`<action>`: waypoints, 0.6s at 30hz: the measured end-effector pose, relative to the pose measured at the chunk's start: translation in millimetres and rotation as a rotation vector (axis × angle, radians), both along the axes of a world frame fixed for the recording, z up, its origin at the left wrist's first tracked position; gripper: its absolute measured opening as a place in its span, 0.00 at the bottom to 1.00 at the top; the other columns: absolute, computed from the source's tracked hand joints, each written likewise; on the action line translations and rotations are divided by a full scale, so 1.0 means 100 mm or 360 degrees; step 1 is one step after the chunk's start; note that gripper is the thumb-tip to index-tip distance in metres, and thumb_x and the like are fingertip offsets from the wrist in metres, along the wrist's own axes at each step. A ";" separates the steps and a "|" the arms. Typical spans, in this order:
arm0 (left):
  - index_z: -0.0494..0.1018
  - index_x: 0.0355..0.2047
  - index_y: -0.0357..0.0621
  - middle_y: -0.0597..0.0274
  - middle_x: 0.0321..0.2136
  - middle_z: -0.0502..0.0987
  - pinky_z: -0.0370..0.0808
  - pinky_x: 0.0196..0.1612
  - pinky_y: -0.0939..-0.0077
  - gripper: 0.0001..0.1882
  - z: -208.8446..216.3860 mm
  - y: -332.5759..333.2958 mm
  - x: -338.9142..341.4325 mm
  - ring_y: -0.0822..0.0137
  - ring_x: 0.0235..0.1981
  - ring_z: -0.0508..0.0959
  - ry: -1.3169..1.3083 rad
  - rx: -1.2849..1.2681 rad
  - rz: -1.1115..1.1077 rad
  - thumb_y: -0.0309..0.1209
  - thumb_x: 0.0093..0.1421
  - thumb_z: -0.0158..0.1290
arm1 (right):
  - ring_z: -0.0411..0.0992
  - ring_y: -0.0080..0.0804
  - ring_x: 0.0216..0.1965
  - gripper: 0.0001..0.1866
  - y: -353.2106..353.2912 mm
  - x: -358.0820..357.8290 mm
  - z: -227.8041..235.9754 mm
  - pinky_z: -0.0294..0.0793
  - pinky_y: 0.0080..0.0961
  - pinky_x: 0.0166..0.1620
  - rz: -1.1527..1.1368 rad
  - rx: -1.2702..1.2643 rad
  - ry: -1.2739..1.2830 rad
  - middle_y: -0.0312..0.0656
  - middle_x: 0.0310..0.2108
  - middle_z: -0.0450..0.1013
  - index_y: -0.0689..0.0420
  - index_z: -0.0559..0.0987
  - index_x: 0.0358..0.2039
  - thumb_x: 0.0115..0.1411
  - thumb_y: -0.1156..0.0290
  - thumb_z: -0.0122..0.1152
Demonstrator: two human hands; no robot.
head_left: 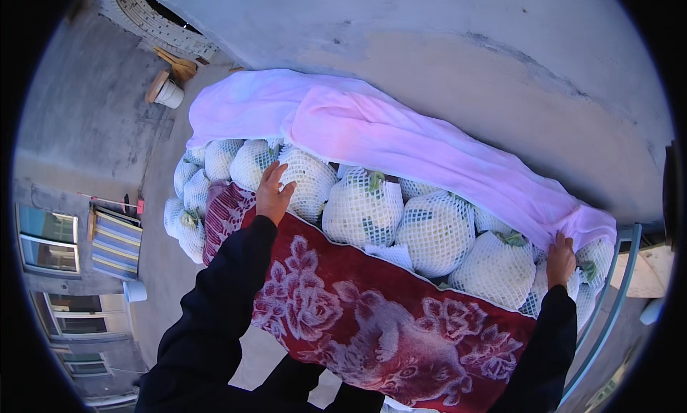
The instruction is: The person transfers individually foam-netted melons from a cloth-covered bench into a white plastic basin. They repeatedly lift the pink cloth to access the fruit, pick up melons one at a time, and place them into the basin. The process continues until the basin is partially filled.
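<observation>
A heap of large round pale produce (363, 209), each in a white foam net with bits of green showing, lies before me; I cannot tell its exact kind. Along its far side a pink blanket (401, 134) is draped. My right hand (561, 261), at the heap's right end, pinches the near edge of that blanket. A dark red blanket (386, 313) with pale flower and animal patterns covers the near side. My left hand (274, 195) is over its far edge, fingers apart, beside a netted piece (308, 180), and grips nothing.
A grey wall (465, 48) rises behind the heap. Blue metal rails (612, 298) run along the right end. At the far left stand a white bucket (169, 93) and a broom (177, 64). A striped mat (116, 243) hangs near windows (49, 240) on the left.
</observation>
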State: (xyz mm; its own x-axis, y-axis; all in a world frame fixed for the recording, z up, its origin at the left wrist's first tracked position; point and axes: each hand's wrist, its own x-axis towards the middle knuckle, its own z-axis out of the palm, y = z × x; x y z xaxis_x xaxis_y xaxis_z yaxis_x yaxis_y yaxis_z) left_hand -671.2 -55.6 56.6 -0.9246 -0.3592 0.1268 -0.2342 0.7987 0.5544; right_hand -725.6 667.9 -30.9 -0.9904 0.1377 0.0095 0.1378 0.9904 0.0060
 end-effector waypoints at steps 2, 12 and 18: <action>0.66 0.65 0.50 0.47 0.67 0.62 0.68 0.64 0.55 0.37 0.08 -0.19 -0.28 0.45 0.66 0.65 0.0035 -0.0474 -0.0130 0.29 0.54 0.65 | 0.77 0.58 0.38 0.13 -0.05 -0.01 -0.05 0.78 0.50 0.39 0.0008 0.0018 0.0023 0.50 0.40 0.76 0.53 0.79 0.46 0.61 0.68 0.61; 0.65 0.67 0.58 0.50 0.71 0.54 0.64 0.65 0.51 0.45 0.13 -0.14 -1.22 0.46 0.69 0.60 0.0010 -0.1107 -0.0570 0.37 0.49 0.70 | 0.73 0.22 0.31 0.10 -0.10 -1.02 1.70 0.73 0.22 0.34 -0.0524 -0.1563 0.0746 0.37 0.30 0.77 0.62 0.82 0.40 0.61 0.71 0.61; 0.66 0.66 0.54 0.47 0.69 0.58 0.66 0.63 0.51 0.42 -0.06 -0.15 -1.32 0.44 0.67 0.62 0.0256 -0.1114 -0.0688 0.45 0.52 0.67 | 0.76 0.31 0.34 0.10 0.03 -1.24 2.41 0.78 0.24 0.34 -0.0879 -0.1883 0.1002 0.42 0.36 0.76 0.63 0.79 0.43 0.64 0.72 0.59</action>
State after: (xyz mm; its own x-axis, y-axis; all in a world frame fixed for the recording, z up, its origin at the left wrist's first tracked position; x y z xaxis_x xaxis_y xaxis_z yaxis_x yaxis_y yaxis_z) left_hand -802.8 -71.0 50.9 -0.9144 0.2336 0.3306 0.2113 0.9720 -0.1025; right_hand -850.0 671.4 210.2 -0.6839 0.7291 0.0271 0.1675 0.1931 -0.9668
